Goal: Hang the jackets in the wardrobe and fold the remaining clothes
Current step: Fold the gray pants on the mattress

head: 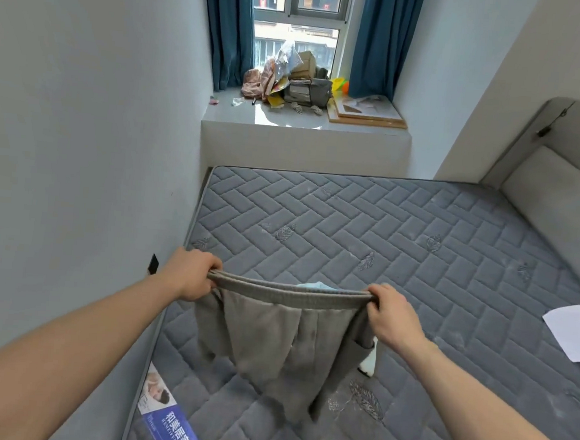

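Overhead: both hands' fingers (379, 291) grip grey trousers (283, 339) above quilted mattress (418, 235); cluttered windowsill (305, 123).

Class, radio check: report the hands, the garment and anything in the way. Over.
Left hand and right hand grip the waistband of grey fleece trousers. Legs hang over grey quilted mattress. White paper sheet lies clear right.
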The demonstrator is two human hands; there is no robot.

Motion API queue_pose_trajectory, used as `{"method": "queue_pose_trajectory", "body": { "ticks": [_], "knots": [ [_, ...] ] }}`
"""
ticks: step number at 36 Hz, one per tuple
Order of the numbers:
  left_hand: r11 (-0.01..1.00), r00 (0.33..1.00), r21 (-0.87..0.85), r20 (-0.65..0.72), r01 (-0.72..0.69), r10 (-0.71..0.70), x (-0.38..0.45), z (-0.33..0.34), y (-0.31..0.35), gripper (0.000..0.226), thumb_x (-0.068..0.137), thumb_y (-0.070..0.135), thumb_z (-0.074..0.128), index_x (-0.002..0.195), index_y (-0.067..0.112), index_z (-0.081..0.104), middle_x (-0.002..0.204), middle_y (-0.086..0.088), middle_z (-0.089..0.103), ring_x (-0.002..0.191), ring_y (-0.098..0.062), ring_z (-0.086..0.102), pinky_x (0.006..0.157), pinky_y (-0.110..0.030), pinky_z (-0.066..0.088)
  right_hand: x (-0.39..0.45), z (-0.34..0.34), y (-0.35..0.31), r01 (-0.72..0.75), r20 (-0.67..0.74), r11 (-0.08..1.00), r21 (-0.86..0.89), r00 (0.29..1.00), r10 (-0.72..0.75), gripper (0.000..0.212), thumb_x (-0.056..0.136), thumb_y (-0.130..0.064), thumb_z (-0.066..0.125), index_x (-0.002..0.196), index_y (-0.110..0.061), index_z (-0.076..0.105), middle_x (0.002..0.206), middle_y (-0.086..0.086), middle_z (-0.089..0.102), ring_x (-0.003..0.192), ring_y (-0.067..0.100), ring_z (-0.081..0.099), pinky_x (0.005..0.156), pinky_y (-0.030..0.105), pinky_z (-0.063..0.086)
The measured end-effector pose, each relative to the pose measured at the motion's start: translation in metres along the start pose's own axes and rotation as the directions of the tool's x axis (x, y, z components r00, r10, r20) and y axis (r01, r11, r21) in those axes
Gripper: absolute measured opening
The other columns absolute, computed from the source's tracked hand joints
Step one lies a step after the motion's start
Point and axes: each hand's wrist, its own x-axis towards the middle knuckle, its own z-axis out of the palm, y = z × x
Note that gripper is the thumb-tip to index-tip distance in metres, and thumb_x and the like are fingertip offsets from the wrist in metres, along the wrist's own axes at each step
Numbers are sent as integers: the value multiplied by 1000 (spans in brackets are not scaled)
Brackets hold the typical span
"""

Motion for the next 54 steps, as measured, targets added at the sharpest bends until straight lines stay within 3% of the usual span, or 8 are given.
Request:
{"method": "queue_pose_trajectory", "body": {
  "ticks": [10, 17, 22, 30, 34, 41, 46, 54],
  "knots": [
    [952, 899, -294, -435, -86, -53, 36, -77, 21, 19, 84, 9, 59, 77, 24, 51, 91, -8, 64, 92, -34, 60, 67, -32, 34, 52, -85, -15, 24, -363, 990, 141, 931, 29, 37, 88, 6, 44, 104, -13, 71, 112, 9, 60, 105, 33, 58, 87, 34, 42],
    [897, 762, -313, -647, -313, 40, 22, -130, 33, 21, 82, 3, 60, 85, 24, 56, 82, 8, 53, 74, -11, 45, 63, -18, 30, 47, -138, -24, 239, -638, 949, 206, 768, -55, 40, 81, 9, 48, 104, -13, 71, 108, 3, 59, 95, 9, 52, 89, 17, 37],
    [890, 797, -318, -599, -326, 78, -2, -73, 34, 18, 75, 6, 73, 83, 18, 62, 82, 1, 62, 76, -18, 51, 66, -31, 39, 14, -100, 4, 243, -575, 952, 185, 813, -96, 32, 81, 6, 60, 102, -15, 69, 99, -4, 60, 87, 2, 53, 79, 9, 38],
    [914, 986, -377, -125, -153, 113, -27, 59, 60, 13, 82, 23, 66, 91, 30, 59, 99, 3, 63, 98, -22, 60, 81, -35, 48, -42, 9, 61, 35, -110, 988, 148, 994, -19, 35, 80, 5, 65, 93, -27, 68, 93, -14, 59, 91, 16, 62, 77, 27, 42],
    [906, 999, -421, -25, -43, 35, -31, 84, 72, 18, 83, 23, 58, 81, 32, 42, 83, 6, 62, 83, -25, 61, 63, -36, 41, -57, 27, 82, -29, 10, 989, 146, 1000, 28, 38, 82, 1, 64, 88, -36, 63, 90, -13, 63, 87, 16, 62, 72, 26, 41],
    [827, 994, -560, -49, 57, -101, -22, 58, 87, 17, 87, 26, 74, 88, 23, 57, 93, -3, 73, 91, -26, 65, 71, -34, 46, -48, -10, 107, -58, -47, 979, 193, 997, 69, 23, 91, -21, 70, 76, -34, 57, 70, -16, 64, 69, -3, 57, 55, 19, 38],
    [838, 995, -545, -70, 24, -73, -11, 28, 107, 16, 90, 15, 72, 94, 21, 57, 101, -7, 72, 101, -29, 65, 84, -38, 49, -35, -52, 115, -5, -77, 980, 197, 997, 21, 28, 89, -20, 73, 75, -37, 55, 71, -18, 61, 71, 13, 59, 61, 29, 37],
    [822, 903, -562, -396, -94, -168, -9, -44, 140, 25, 89, 1, 63, 93, 25, 61, 87, 2, 67, 84, -22, 60, 70, -31, 40, -20, -127, 116, 181, -376, 939, 291, 925, -62, 20, 84, -11, 74, 85, -29, 68, 77, -19, 65, 74, 1, 58, 64, 12, 39]
  ]
}}
